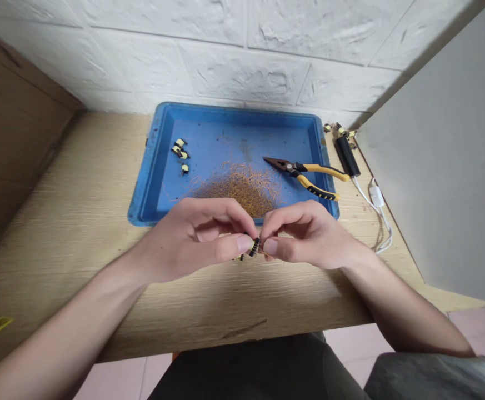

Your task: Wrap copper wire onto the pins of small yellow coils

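My left hand [209, 236] pinches a small black-and-yellow transformer [255, 246] between thumb and forefinger, in front of the tray. Right beside it, my right hand [303, 236] has thumb and forefinger closed at the transformer's pin side; whatever lies between those fingertips is too small to make out. Partly hidden below the left thumb, another small black-and-yellow piece [241, 258] shows. Behind both hands, a heap of thin copper wire clippings [242, 191] lies in the blue tray [225, 111]. Several more transformers [180, 149] sit at the tray's left.
Long-nose pliers [304, 173] with yellow-black handles rest across the tray's right rim. Farther right are a black cylinder [346, 156] with a white cable [386, 222] and several transformers [340, 130]. A white brick wall [246, 66], grey panel [442, 144] and brown cardboard [13, 122] surround the table.
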Action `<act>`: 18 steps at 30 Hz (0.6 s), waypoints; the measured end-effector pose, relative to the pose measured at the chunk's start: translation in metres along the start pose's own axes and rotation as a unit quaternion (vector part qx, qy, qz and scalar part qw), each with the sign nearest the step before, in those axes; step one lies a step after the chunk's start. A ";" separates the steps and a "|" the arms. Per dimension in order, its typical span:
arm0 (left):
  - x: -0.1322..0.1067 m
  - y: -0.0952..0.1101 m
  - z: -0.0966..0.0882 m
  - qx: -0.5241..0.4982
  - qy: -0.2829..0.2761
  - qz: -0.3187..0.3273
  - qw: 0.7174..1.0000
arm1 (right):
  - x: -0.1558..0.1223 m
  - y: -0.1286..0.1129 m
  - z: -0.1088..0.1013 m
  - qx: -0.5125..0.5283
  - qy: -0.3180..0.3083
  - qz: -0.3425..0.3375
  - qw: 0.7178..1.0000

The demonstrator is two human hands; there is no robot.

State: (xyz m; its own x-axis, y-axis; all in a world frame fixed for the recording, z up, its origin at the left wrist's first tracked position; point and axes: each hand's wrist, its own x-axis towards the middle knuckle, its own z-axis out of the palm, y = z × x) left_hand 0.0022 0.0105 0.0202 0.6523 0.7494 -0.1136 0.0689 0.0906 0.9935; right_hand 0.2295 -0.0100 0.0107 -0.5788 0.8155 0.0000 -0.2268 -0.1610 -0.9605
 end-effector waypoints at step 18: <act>-0.004 -0.005 -0.005 -0.053 -0.018 -0.012 0.998 | -0.004 -0.008 0.000 -0.036 -0.034 0.059 0.997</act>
State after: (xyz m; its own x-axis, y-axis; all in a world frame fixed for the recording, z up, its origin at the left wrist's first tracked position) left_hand -0.0042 0.0102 0.0158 0.6779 0.7226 -0.1352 0.0062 0.1783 0.9840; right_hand 0.2334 -0.0121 0.0184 -0.6500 0.7537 -0.0975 -0.0994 -0.2115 -0.9723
